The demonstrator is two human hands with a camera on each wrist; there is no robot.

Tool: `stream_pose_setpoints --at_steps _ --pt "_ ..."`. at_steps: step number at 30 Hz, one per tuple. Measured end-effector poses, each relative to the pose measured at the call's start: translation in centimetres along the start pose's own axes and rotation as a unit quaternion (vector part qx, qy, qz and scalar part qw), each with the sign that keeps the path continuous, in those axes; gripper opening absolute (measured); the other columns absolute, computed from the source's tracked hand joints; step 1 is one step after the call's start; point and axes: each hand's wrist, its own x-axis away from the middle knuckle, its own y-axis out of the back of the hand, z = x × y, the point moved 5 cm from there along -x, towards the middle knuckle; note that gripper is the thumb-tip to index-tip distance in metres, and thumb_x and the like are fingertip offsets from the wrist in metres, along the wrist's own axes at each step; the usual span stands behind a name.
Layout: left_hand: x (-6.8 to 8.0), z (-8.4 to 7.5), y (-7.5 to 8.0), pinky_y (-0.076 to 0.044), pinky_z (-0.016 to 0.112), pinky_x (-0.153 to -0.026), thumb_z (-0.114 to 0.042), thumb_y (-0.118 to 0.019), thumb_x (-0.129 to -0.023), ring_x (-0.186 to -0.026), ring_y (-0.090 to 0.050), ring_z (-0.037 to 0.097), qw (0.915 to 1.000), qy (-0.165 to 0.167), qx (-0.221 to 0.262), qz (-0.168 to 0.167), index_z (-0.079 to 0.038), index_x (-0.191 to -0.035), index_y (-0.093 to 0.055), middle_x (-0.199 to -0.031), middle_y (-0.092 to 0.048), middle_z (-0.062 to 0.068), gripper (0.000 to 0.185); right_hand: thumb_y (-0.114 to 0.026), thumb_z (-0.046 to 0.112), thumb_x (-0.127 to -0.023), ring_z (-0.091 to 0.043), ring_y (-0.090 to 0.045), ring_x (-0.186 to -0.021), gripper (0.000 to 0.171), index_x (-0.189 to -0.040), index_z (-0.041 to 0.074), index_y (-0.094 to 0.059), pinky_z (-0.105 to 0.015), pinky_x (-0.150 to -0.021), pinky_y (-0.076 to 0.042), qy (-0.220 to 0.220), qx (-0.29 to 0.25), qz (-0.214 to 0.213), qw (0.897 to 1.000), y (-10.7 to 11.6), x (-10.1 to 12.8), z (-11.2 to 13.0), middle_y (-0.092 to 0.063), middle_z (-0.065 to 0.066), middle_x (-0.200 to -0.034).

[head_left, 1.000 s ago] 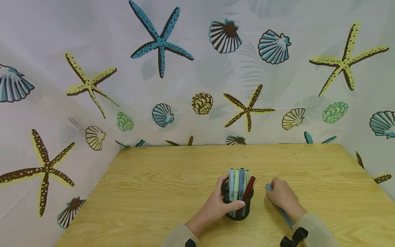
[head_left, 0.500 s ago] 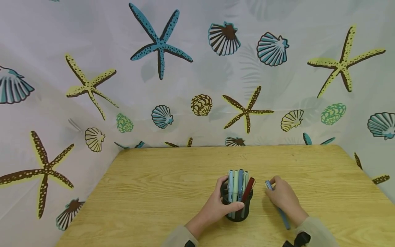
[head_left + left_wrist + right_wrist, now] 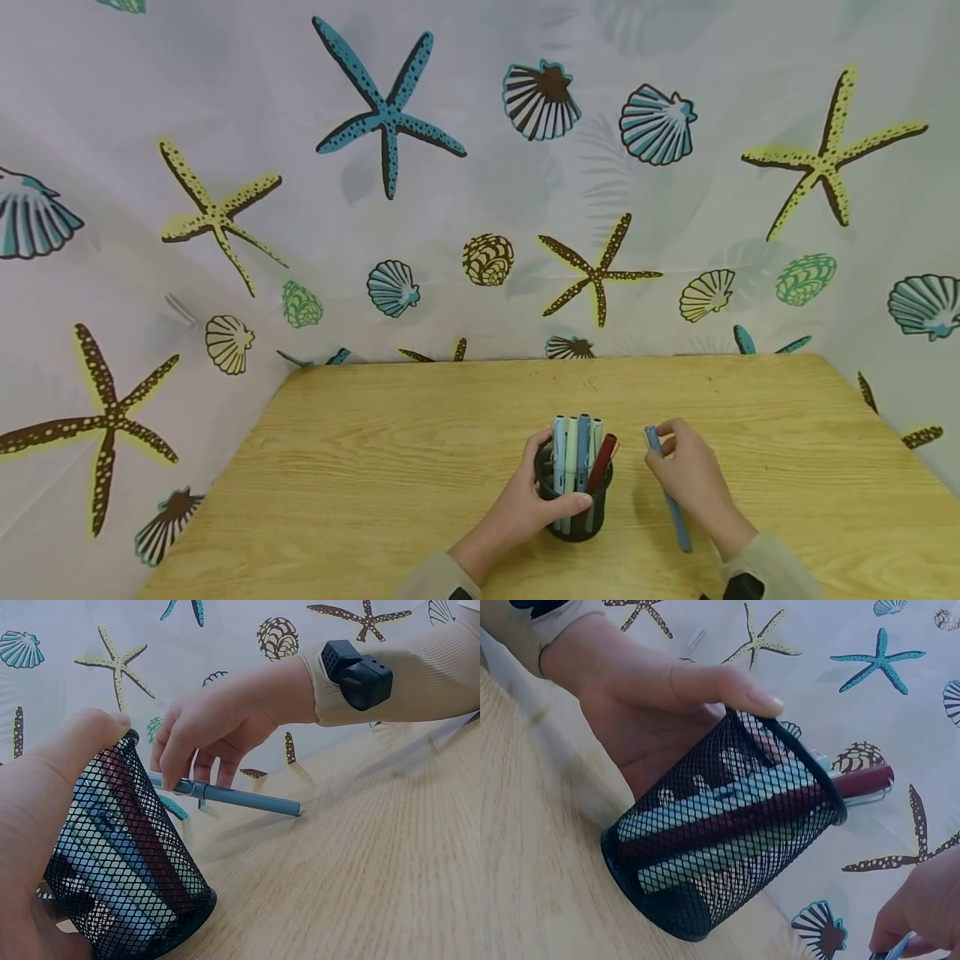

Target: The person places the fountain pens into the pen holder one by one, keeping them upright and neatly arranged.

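A black mesh pen cup (image 3: 581,533) stands on the wooden table, gripped by my left hand (image 3: 521,504) with the thumb across its near side. Inside are several pens: a light blue pen (image 3: 559,454), a blue one, pale green ones, and a dark red pen (image 3: 601,467) leaning right. To the right of the cup, my right hand (image 3: 693,483) pinches another blue pen (image 3: 678,521) near its clip end between thumb and fingers. In the left wrist view this pen (image 3: 251,800) slants, its far end close over the table.
The wooden table (image 3: 375,467) reaches back to a pale curtain (image 3: 435,217) printed with starfish and shells, which also borders it on both sides. Dark wrist cameras (image 3: 360,675) sit on the beige sleeves.
My right hand has shifted slightly forward, and the pen in it has swung so its near end points less to the right. My left hand keeps its grip on the cup.
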Motion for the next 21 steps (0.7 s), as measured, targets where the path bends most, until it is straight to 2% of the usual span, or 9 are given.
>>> stream_pose_setpoints --at_steps 6,13,17,21 --pt "0.1 0.0 -0.1 -0.044 0.047 -0.087 -0.039 -0.071 -0.081 -0.118 -0.041 0.026 1.0000 0.006 0.003 0.001 -0.041 -0.140 -0.019 -0.141 -0.028 0.003 0.079 -0.056 0.011 -0.088 -0.021 -0.054 -0.069 0.032 -0.117 -0.001 -0.049 -0.031 -0.052 -0.044 0.014 -0.041 -0.026 0.999 0.5 0.6 0.7 -0.055 -0.013 -0.091" --pt "0.2 -0.2 0.0 -0.043 0.049 -0.087 -0.038 -0.072 -0.080 -0.118 -0.041 0.026 1.0000 0.003 -0.004 -0.003 -0.040 -0.141 -0.017 -0.142 -0.028 0.003 0.083 -0.060 0.010 -0.088 -0.023 -0.056 -0.076 0.030 -0.115 0.001 -0.052 -0.030 -0.056 -0.046 0.052 -0.052 -0.083 0.994 1.4 1.1 1.8 -0.057 -0.013 -0.092" --pt "0.2 -0.1 -0.1 -0.042 0.049 -0.088 -0.039 -0.072 -0.080 -0.119 -0.040 0.026 1.0000 0.007 -0.002 -0.001 -0.041 -0.141 -0.018 -0.142 -0.027 0.002 0.081 -0.060 0.009 -0.087 -0.022 -0.056 -0.076 0.028 -0.113 0.001 -0.053 -0.029 -0.056 -0.047 0.085 -0.056 -0.114 0.988 2.0 1.4 2.4 -0.058 -0.011 -0.091" --pt "0.1 0.0 0.0 -0.041 0.050 -0.089 -0.041 -0.071 -0.080 -0.120 -0.039 0.027 0.9999 0.011 -0.006 -0.002 -0.042 -0.140 -0.018 -0.142 -0.027 0.002 0.080 -0.062 0.008 -0.087 -0.020 -0.056 -0.075 0.027 -0.111 0.001 -0.054 -0.027 -0.057 -0.047 0.121 -0.070 -0.152 0.978 2.3 1.8 2.9 -0.059 -0.010 -0.092"
